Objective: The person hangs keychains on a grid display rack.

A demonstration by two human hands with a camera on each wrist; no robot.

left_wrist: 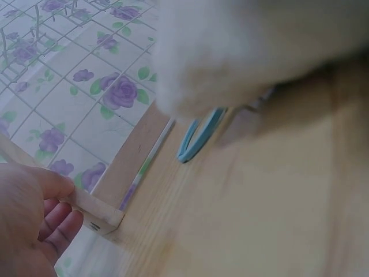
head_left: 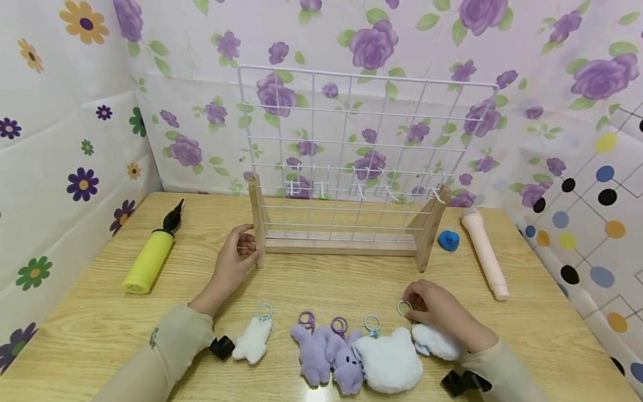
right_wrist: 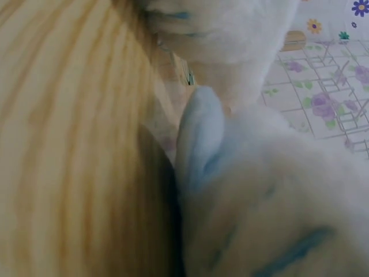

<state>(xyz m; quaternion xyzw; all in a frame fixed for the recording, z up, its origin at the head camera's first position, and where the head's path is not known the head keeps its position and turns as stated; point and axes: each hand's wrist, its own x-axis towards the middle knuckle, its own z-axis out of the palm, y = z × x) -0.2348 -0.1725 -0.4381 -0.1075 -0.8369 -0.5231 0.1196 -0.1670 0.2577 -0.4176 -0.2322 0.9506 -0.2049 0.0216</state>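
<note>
White plush (head_left: 389, 363) lay 5 o'clock; right hand (head_left: 444, 314) pinched ring (head_left: 398, 307), left hand (head_left: 232, 263) gripped stand (head_left: 341, 247); uneven tug risked tipping it

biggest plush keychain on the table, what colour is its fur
Mostly white; the biggest plush keychain shows best in the head view.

Plush keychains (head_left: 392, 363) look fluffy, the stand (head_left: 341, 247) matt wood.
</note>
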